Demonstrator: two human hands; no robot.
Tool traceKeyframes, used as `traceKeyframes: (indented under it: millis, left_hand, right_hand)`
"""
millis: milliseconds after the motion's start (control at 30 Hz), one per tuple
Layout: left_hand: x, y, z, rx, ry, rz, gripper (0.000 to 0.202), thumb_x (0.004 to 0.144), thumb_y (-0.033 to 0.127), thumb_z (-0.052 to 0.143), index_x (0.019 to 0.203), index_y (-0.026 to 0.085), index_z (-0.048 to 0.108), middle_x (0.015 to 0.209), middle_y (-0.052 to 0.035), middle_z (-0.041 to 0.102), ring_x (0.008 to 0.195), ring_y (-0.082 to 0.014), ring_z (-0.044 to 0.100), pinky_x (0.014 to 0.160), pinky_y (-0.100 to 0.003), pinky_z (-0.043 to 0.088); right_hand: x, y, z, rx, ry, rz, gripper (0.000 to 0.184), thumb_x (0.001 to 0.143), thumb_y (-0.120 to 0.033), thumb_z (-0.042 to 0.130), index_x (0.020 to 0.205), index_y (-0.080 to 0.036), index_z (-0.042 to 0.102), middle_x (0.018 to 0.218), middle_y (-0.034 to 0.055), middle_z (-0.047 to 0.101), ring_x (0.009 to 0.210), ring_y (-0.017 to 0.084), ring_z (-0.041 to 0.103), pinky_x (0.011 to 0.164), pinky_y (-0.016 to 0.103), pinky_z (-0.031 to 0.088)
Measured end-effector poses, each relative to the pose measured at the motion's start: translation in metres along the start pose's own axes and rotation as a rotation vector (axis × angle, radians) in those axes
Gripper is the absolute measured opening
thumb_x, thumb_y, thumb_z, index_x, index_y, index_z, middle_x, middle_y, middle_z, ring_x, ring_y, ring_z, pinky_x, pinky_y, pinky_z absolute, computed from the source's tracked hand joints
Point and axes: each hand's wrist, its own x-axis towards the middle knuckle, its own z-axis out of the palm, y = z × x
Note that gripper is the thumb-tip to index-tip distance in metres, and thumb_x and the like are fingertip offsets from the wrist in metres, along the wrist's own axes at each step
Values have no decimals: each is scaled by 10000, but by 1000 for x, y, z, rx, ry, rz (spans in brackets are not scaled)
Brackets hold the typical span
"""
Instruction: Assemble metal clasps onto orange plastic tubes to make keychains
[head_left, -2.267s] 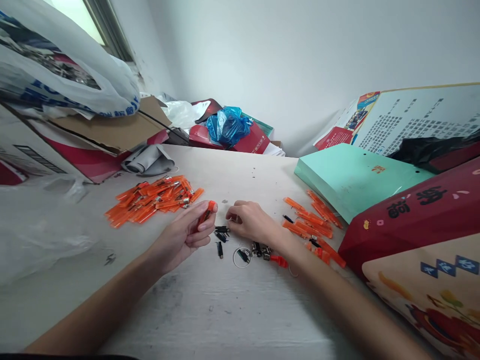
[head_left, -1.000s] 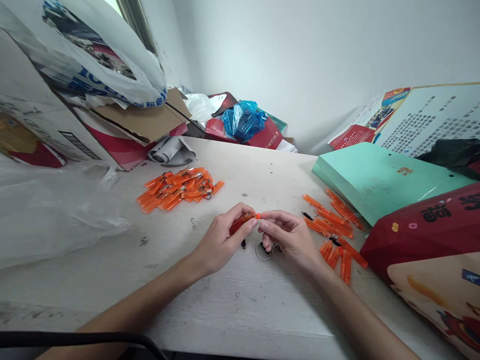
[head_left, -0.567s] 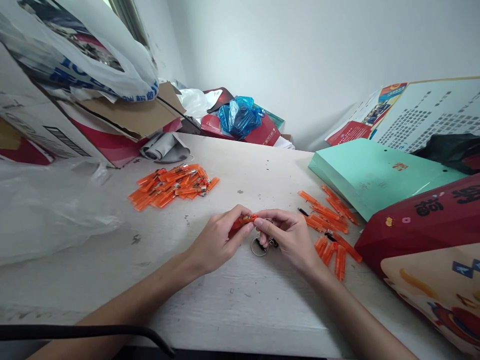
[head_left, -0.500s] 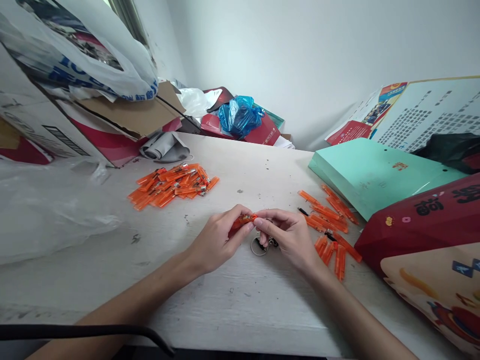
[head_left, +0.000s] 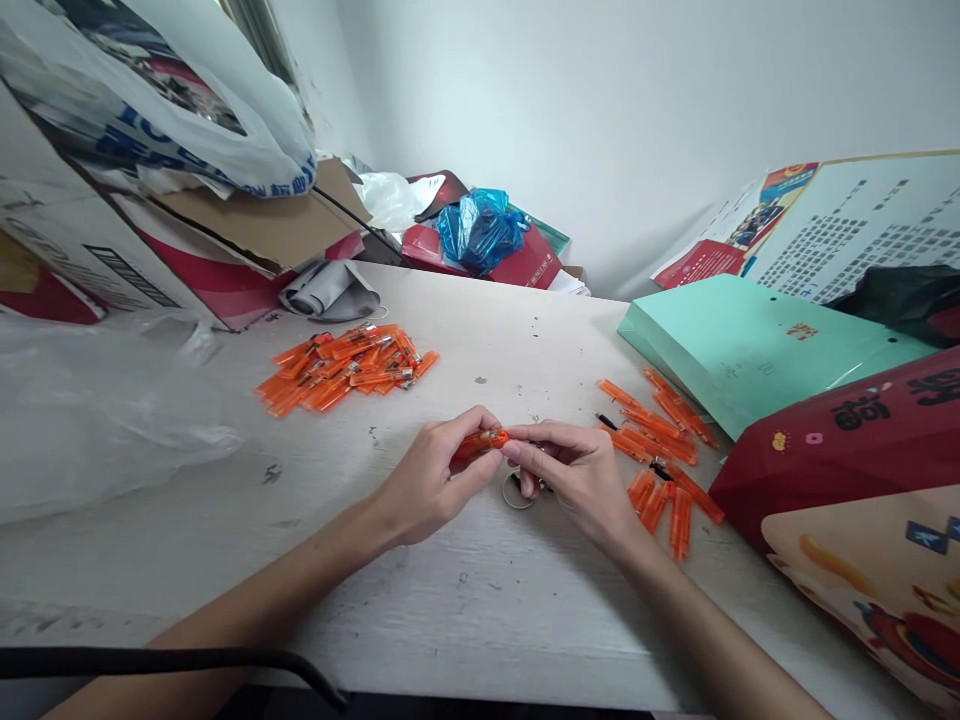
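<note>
An orange translucent lighter (head_left: 478, 442) lies between my two hands over the middle of the table. My left hand (head_left: 439, 475) is closed round its body. With thumb and index finger, my right hand (head_left: 574, 470) pinches the lighter's right end; the fingertips hide that end. Partly under my right hand lie a thin metal ring (head_left: 516, 492) and small black pieces, too covered to make out. To the left is a heap of orange lighters (head_left: 341, 370), many with metal tops. On the right, close to my right hand, lie several loose orange lighter bodies (head_left: 660, 435).
A clear plastic bag (head_left: 112, 420) spreads over the table's left side. Behind it stand a carton (head_left: 97, 240) and a white carrier bag (head_left: 225, 150). A green folder (head_left: 735, 340) and a red bag (head_left: 847, 480) border the right. A blue plastic bag (head_left: 480, 232) lies at the back.
Both hands have shifted very slightly left with the lighter. The ring and black pieces beneath my right hand are a little more covered. The lighter piles have not moved.
</note>
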Motion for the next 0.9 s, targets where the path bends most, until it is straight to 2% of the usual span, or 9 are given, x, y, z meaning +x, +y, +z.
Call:
traceKeyframes:
  millis: [100, 267, 400, 467, 533, 600, 667, 767, 900]
  left_hand:
    - [0, -1, -2, -38, 3, -65, 261, 982, 394, 538, 822, 188, 528, 680, 29, 437, 595, -116, 354, 544, -253, 278]
    - [2, -4, -6, -175, 0, -98, 371, 977, 443, 529, 721, 182, 469, 681, 21, 330, 613, -119, 292, 558, -272, 241]
    - [6, -8, -10, -418, -2, -186, 429, 944, 465, 534, 649, 191, 388, 636, 37, 248, 556, -103, 191, 510, -272, 163]
    - [10, -10, -12, -542, 0, -225, 434, 897, 458, 559, 619, 197, 351, 597, 52, 220, 524, -89, 156, 494, -265, 135]
    - [12, -9, -14, -655, 3, -263, 412, 855, 433, 570, 603, 200, 344, 563, 66, 198, 497, -80, 137, 480, -254, 130]
    - [14, -8, -16, -748, 14, -299, 384, 834, 407, 568, 595, 198, 350, 540, 77, 176, 482, -76, 119, 469, -241, 136]
    - [16, -7, -17, -812, 25, -329, 376, 836, 397, 561, 593, 196, 355, 531, 82, 162, 476, -76, 109, 458, -230, 142]
    - [16, -6, -18, -867, 24, -358, 380, 842, 395, 563, 596, 195, 354, 531, 84, 156, 469, -75, 108, 447, -217, 154]
    - [17, -7, -19, -898, 18, -374, 386, 839, 393, 584, 605, 195, 350, 534, 87, 154, 463, -70, 103, 436, -206, 162]
  right_hand:
    - [0, 0, -1, 81, -33, 65, 255, 840, -391, 805, 1013, -206, 827, 552, -17, 633, 461, 101, 536, 475, 255, 446]
    - [4, 4, -4, 219, -26, 166, 285, 845, -429, 797, 989, -183, 804, 897, 69, 774, 492, 64, 567, 475, 227, 450]
    - [6, 5, -4, 370, 69, 257, 259, 790, -375, 857, 918, -160, 789, 978, 87, 790, 513, 41, 570, 462, 182, 439]
    - [7, 5, -4, 430, 111, 289, 256, 759, -333, 885, 911, -149, 790, 1006, 98, 794, 609, 63, 647, 542, 171, 516]
    - [7, 5, -3, 476, 138, 297, 257, 748, -301, 895, 916, -133, 797, 1037, 115, 793, 799, 114, 734, 719, 187, 597]
    - [8, 5, -3, 524, 163, 283, 249, 741, -271, 898, 915, -120, 802, 1075, 124, 790, 997, 171, 755, 897, 221, 608]
    - [8, 5, -3, 571, 180, 263, 243, 735, -227, 894, 929, -116, 800, 1125, 128, 782, 1125, 207, 733, 1001, 246, 584]
    - [8, 3, -2, 614, 170, 240, 240, 751, -180, 866, 970, -119, 788, 1174, 130, 774, 1202, 221, 707, 1055, 259, 563]
    - [7, 1, -1, 629, 122, 247, 251, 815, -201, 822, 1045, -127, 754, 1144, 128, 785, 1152, 202, 733, 978, 242, 600]
